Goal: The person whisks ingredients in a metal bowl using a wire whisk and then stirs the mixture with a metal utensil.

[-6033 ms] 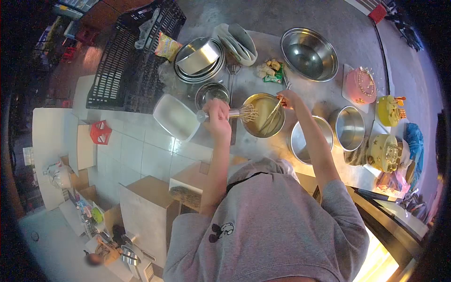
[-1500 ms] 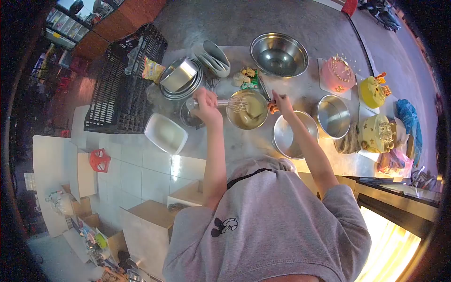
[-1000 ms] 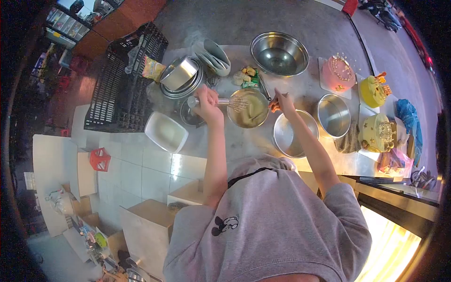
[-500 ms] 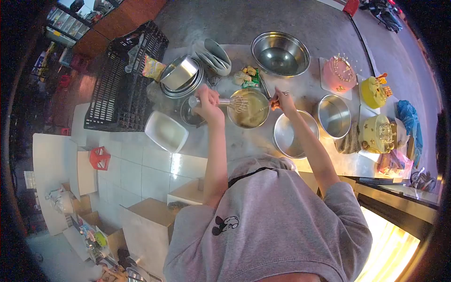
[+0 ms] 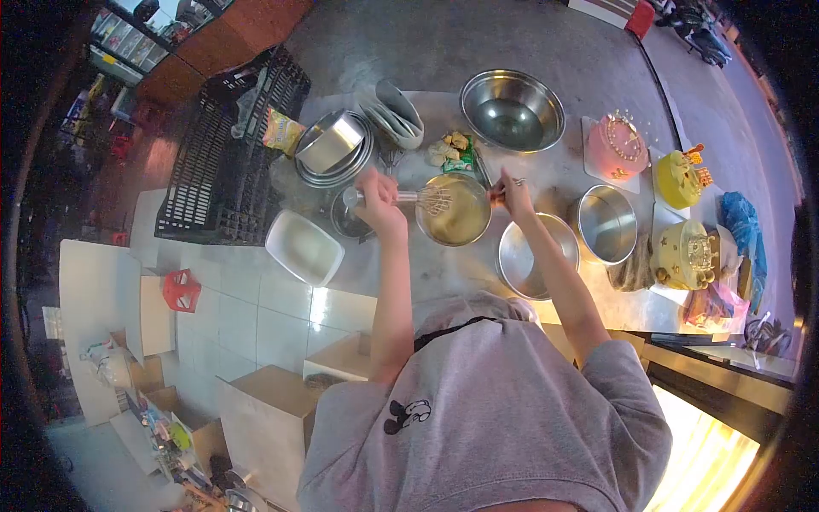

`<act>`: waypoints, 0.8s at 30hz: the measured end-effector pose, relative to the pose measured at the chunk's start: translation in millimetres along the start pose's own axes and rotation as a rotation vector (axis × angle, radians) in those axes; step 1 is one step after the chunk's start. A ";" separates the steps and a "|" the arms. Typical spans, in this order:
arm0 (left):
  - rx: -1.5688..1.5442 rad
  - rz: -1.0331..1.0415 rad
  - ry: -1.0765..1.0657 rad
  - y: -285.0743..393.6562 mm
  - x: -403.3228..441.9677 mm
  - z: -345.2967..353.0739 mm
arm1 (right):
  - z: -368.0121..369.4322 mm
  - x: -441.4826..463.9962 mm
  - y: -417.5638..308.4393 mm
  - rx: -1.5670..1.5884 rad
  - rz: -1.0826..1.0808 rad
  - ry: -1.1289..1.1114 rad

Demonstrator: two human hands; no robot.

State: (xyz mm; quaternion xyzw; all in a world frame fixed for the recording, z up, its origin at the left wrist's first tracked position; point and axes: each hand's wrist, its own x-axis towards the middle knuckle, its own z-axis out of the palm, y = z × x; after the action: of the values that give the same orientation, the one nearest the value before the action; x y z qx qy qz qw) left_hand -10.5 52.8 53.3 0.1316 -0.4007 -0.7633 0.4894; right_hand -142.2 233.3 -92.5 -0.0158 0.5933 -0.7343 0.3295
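Note:
A wire whisk [image 5: 437, 201] lies across the mouth of a round metal bowl [image 5: 424, 232] holding a pale yellow mixture [image 5: 467, 218]. My left hand [image 5: 377, 201] is closed around the whisk's handle, left of the bowl, with the wires over the mixture. At the bowl's right rim, my right hand [image 5: 514, 198] is closed, its fingers bent together. What it grips is hidden by the fingers. A dark-handled utensil [image 5: 483, 168] lies just behind the bowl. Near it are a green packet [image 5: 461, 160] and several small yellowish pieces [image 5: 443, 152].
Metal pots [image 5: 533, 264] [image 5: 607, 224] stand right of the bowl, and a large basin [image 5: 512, 111] behind. Decorated cakes [image 5: 618, 147] [image 5: 680, 177] [image 5: 682, 254] line the right side. At left are stacked pans [image 5: 328, 147], a white tub [image 5: 304, 247] and a black crate [image 5: 213, 183].
The whole view has shifted slightly, so the table sits lower. My right hand has turned a little at the bowl's rim. My left hand keeps its hold on the whisk.

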 end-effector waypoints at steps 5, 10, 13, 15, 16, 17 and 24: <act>0.010 0.021 -0.012 -0.7 3.2 -6.2 | 0.7 -3.3 -4.2 -0.093 0.050 0.099; -0.015 0.011 -0.013 -0.9 4.0 -3.8 | -4.4 3.2 4.3 0.095 -0.100 0.215; -0.024 0.003 -0.007 -2.0 2.2 -0.7 | -2.7 1.3 -0.2 0.045 -0.017 0.122; -0.033 -0.009 0.000 -1.7 1.3 0.4 | -0.8 1.1 -2.0 0.094 0.025 0.068; -0.041 -0.019 0.011 -1.7 0.8 0.5 | 2.9 0.3 -1.4 0.133 -0.060 0.160; -0.040 -0.017 0.014 -1.7 0.6 0.3 | 6.0 -1.2 -0.6 0.174 -0.143 0.251; -0.056 -0.033 -0.016 -5.2 2.8 -2.9 | 4.0 -2.8 4.0 0.398 -0.065 0.147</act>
State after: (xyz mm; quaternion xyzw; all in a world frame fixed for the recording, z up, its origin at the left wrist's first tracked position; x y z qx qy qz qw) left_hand -13.4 50.0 48.1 0.1184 -0.3807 -0.7833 0.4770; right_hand -136.5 231.0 -93.9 0.0842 0.4584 -0.8462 0.2583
